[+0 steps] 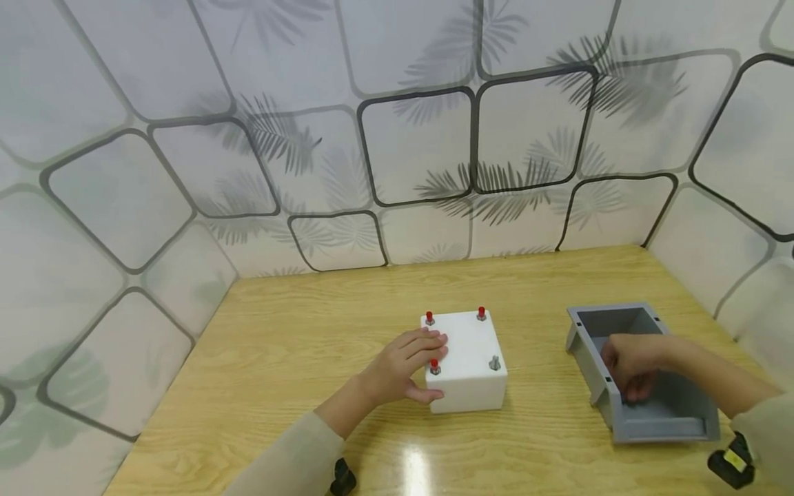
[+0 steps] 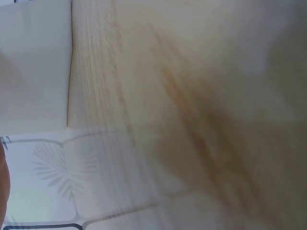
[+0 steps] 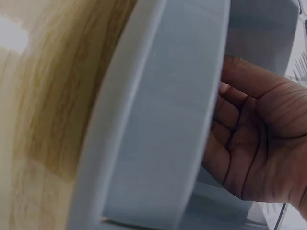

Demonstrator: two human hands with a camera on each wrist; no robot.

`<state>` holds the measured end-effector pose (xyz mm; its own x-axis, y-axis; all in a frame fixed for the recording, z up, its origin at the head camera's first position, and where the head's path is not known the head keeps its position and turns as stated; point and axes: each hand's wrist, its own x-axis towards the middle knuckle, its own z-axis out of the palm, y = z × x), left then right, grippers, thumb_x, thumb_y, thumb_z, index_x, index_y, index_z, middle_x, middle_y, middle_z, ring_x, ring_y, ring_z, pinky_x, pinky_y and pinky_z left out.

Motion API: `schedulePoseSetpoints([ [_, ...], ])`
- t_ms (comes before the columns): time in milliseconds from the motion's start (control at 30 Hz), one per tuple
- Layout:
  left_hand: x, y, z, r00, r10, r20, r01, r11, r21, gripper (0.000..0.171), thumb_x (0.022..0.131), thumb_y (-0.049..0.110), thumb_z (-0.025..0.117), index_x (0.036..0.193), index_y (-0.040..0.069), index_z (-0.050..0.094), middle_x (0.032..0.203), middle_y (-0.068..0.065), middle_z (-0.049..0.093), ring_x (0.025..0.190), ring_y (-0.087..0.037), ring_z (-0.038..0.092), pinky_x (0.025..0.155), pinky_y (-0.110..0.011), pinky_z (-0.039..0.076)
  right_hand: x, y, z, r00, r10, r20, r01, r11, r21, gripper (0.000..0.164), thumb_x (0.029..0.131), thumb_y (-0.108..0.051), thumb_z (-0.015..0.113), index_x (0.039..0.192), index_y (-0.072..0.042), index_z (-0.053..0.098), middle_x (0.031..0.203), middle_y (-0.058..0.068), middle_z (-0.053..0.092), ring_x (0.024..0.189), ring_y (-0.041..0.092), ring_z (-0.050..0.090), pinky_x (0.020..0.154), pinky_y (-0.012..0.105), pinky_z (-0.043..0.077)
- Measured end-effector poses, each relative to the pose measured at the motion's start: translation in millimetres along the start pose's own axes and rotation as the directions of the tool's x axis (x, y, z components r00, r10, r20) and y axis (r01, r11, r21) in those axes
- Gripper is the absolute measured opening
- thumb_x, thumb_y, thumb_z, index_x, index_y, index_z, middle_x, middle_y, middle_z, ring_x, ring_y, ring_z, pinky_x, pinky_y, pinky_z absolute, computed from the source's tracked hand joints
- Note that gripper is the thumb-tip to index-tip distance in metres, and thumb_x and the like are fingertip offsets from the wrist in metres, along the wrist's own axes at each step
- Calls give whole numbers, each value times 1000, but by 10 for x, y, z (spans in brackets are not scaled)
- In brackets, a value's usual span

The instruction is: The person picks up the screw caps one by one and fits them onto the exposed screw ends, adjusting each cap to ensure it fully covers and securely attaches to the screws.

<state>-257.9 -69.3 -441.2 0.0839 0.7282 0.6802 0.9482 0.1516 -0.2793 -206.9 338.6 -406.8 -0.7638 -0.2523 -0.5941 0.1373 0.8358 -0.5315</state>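
A white square block (image 1: pixel 466 344) sits on the table with a bolt and nut at each top corner. Red caps top three of the bolts, such as the back-right red cap (image 1: pixel 481 313); the front-right bolt (image 1: pixel 494 363) shows bare metal. My left hand (image 1: pixel 400 365) holds the block at its left side, fingers over the top and thumb against the front face. On the right, my right hand (image 1: pixel 635 362) reaches down into a grey bin (image 1: pixel 660 428) with its fingers curled. The bin's front wall hides those fingertips in the right wrist view, so I cannot tell what they hold.
The wooden table (image 1: pixel 310 324) extends around the block and bin. Patterned wall covering (image 1: pixel 422 145) rises behind and along both sides. A strip of table separates the block from the bin.
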Motion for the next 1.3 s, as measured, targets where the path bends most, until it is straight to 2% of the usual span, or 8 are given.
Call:
schedulePoseSetpoints([
  [267, 1, -6, 0, 1000, -1, -2, 1, 1000, -4, 68, 61, 47, 83, 108, 1, 65, 114, -12, 66, 109, -22, 60, 102, -35, 46, 47, 19, 67, 999, 36, 5, -36, 998, 54, 18, 70, 3, 67, 85, -2, 60, 56, 8, 63, 48, 10, 61, 47, 25, 55],
  [600, -5, -11, 0, 1000, -5, 2, 5, 1000, -2, 68, 61, 48, 83, 108, 2, 65, 114, -11, 66, 110, -22, 60, 103, -34, 45, 49, 33, 155, 999, 45, 22, -46, 995, 89, 14, 73, -2, 71, 80, -3, 58, 54, 7, 63, 46, 9, 60, 44, 22, 53],
  [1033, -5, -15, 0, 1000, 1, -1, -1, 1000, 5, 67, 64, 49, 81, 109, 1, 64, 115, -11, 66, 110, -23, 59, 102, -34, 45, 33, 52, 183, 997, 48, 58, -52, 996, 72, 27, 68, 4, 71, 86, -3, 53, 60, 9, 63, 50, 11, 61, 47, 23, 55],
  [1300, 2, -11, -10, 1000, -2, 0, 2, 1000, 0, 67, 65, 49, 81, 109, 1, 65, 115, -11, 66, 110, -23, 59, 102, -34, 45, 34, 34, 174, 996, 46, 73, -51, 996, 72, 31, 71, -1, 75, 91, -2, 50, 61, 11, 65, 51, 13, 63, 47, 25, 55],
])
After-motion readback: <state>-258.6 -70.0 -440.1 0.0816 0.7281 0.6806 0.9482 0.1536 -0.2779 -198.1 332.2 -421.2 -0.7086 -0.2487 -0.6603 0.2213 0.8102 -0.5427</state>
